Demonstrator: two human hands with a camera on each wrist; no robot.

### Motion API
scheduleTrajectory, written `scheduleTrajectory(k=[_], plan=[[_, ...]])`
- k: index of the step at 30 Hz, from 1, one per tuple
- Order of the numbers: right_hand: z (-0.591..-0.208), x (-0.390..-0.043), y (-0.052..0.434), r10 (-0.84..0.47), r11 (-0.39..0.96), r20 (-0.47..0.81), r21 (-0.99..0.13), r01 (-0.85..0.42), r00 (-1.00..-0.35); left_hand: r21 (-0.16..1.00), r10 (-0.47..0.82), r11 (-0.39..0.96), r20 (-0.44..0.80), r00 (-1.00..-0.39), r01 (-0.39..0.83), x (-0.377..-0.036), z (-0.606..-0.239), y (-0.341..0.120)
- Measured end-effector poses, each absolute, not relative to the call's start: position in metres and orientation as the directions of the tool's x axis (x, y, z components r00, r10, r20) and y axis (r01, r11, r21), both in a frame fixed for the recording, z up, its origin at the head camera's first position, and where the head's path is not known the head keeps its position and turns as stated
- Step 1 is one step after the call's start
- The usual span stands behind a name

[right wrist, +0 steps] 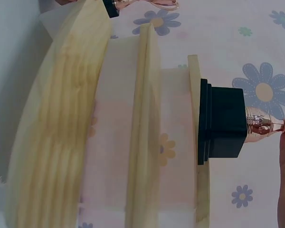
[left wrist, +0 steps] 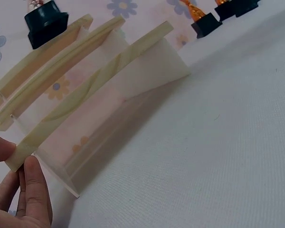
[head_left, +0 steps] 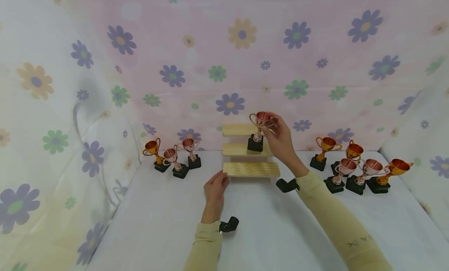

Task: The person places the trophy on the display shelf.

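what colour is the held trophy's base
The base is black, showing best in the right wrist view.

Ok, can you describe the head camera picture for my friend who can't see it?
A person's right fingers hold a pinkish trophy at a three-step wooden shelf, while left fingers pinch the bottom step's left end. Three trophies stand to the left, five trophies to the right, before a flowery backdrop.
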State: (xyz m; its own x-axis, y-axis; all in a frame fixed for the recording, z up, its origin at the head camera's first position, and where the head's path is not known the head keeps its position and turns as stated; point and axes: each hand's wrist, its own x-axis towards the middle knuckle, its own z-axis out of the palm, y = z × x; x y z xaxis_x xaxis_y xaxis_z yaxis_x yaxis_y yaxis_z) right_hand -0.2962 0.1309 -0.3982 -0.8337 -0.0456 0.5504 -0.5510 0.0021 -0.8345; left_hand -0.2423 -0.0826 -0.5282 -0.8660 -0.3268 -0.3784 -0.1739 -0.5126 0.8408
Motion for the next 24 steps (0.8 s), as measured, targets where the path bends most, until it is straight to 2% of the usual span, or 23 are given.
scheduleTrajectory(k=[10, 18, 24], plan=[[-0.385, -0.329, 0.107, -0.127, -0.022, 0.596, -0.801, -0.598, -0.793, 0.845, -0.334, -0.509, -0.372, -0.866, -0.166, -0.24, -0.529, -0.084], [-0.374, -0.358, 0.084, -0.198, 0.02, 0.574, -0.808, -0.589, -0.795, 0.842, -0.326, -0.514, -0.369, -0.871, -0.165, -0.238, -0.528, -0.084], [-0.373, -0.369, 0.075, -0.229, 0.03, 0.608, -0.776, -0.63, -0.76, 0.836, -0.31, -0.525, -0.363, -0.879, -0.16, -0.238, -0.527, -0.084]])
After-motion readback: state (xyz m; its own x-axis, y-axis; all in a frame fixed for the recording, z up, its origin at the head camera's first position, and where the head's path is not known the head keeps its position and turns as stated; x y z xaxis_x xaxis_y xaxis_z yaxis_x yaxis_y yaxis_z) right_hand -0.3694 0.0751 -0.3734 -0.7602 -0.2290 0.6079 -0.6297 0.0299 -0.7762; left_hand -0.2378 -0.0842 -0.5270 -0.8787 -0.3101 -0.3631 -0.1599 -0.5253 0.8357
